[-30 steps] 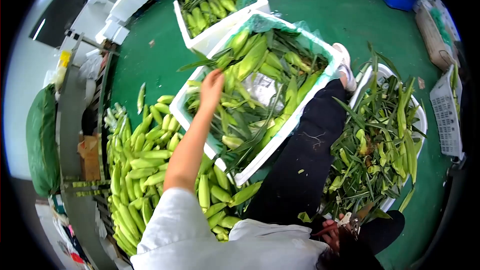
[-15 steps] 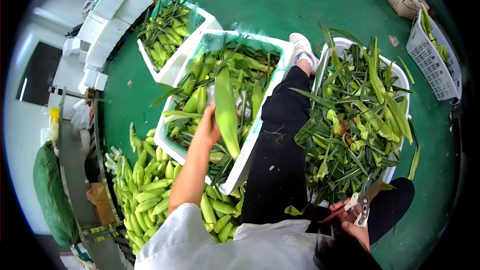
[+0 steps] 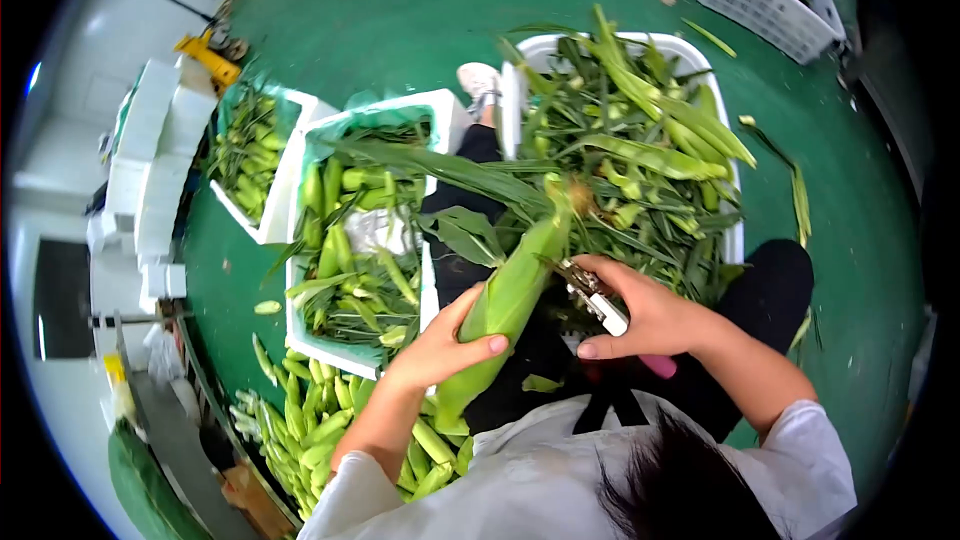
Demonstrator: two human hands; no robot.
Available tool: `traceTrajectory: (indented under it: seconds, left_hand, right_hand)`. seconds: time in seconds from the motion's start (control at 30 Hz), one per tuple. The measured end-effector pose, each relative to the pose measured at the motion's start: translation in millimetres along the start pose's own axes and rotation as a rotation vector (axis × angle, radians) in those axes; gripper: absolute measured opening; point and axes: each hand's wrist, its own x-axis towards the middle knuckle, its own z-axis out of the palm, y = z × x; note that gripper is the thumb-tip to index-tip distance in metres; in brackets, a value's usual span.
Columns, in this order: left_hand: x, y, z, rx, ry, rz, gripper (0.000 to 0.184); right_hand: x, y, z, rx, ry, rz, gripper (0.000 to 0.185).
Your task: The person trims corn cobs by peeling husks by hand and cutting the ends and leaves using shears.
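Observation:
My left hand [image 3: 452,348] is closed around the lower half of a green ear of corn [image 3: 515,285], held tilted over my lap. Brown silk and long leaves stick out at its upper end. In my right hand [image 3: 650,310] is a pair of pruning shears [image 3: 594,296] with a white handle and a red one. Their blades are at the side of the ear near its upper part; whether they touch the husk I cannot tell. Under the ear, my dark trousers show.
A white tub [image 3: 735,210] of husks and leaves stands ahead right. Left are a white foam box [image 3: 362,358] of corn and another foam box [image 3: 268,232] behind it. Trimmed ears [image 3: 320,430] are piled lower left. A white crate [image 3: 770,15] stands far right.
The ear has come from over the foam box to above my lap, in my left hand. My right hand has raised the shears to it. The view has swung right.

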Motion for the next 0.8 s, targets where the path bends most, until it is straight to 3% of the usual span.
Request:
traceTrajectory:
  seconds: [0.07,0.13,0.17,0.23,0.37,0.4,0.5,0.53,0.67,0.73,0.8]
  left_hand:
    - [7.7,9.4,2.0,-0.325,-0.268,-0.219,0.086]
    - [21.1,-8.8,8.3,-0.485,-0.465,-0.269,0.085]
    - [26.6,-12.7,14.5,-0.553,-0.533,-0.298,0.083]
    - [33.9,-13.3,26.3,-0.618,-0.626,-0.352,0.081]
    - [39.9,-8.0,34.8,-0.489,-0.516,-0.428,0.085]
    - [44.1,-8.5,34.9,-0.463,-0.496,-0.367,0.085]
    - [50.3,-4.9,32.1,-0.373,-0.397,-0.211,0.087]
    - [53.1,-1.2,37.9,-0.305,-0.272,-0.094,0.090]
    - [81.6,48.4,50.8,-0.688,0.011,0.247,0.083]
    - [101.9,55.5,48.4,-0.675,0.080,0.480,0.077]
    - [120.2,57.5,55.6,-0.632,0.364,0.611,0.061]
  right_hand:
    - [-14.5,16.3,-4.9,0.037,-0.043,-0.015,0.097]
    - [-21.0,31.1,-1.7,0.325,-0.164,-0.067,0.087]
    - [-30.6,31.5,3.3,0.569,-0.142,0.027,0.076]
    - [-40.2,44.5,12.3,0.652,-0.051,-0.005,0.056]
    - [-57.2,45.1,16.2,0.565,0.145,0.097,0.033]
    - [-62.8,46.5,19.2,0.657,0.219,0.201,0.025]
    - [-84.2,36.8,18.7,0.731,0.254,0.229,0.023]
    - [-93.1,31.9,18.6,0.752,0.209,0.225,0.027]
    - [-111.3,14.9,28.3,0.994,0.195,0.091,0.059]
    - [-109.3,7.7,29.5,0.936,0.172,0.099,0.065]
    - [-102.4,3.4,30.6,0.935,0.114,0.175,0.066]
